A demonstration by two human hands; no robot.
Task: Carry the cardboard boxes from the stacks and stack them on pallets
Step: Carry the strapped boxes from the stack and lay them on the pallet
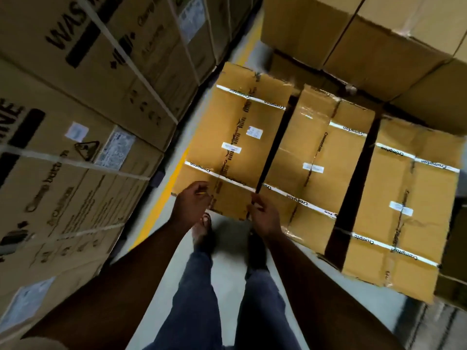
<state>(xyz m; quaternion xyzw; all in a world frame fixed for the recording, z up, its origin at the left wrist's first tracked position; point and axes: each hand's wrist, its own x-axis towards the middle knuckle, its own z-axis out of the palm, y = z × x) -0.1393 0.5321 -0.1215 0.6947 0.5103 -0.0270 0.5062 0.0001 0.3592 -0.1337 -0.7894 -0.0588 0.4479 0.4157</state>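
Both hands hold the near end of the long strapped box (235, 140): the left hand (192, 202) curls over its near left corner, the right hand (265, 218) pinches its near right edge. Right of this box lie a second box (318, 168) and a third box (404, 205), dark gaps between them. Left of it, a yellow floor line (161, 198) and tall washing-machine cartons (83, 137) wall the aisle.

Grey floor (227, 281) down the middle of the frame, with a yellow line (161, 198) running up its left side. Three long brown boxes (323, 157) side by side at centre right, dark gaps between them. Tall stack of big printed boxes (83, 137) on the left. More big boxes (366, 46) at upper right. Two feet (202, 231) at centre, on the floor.
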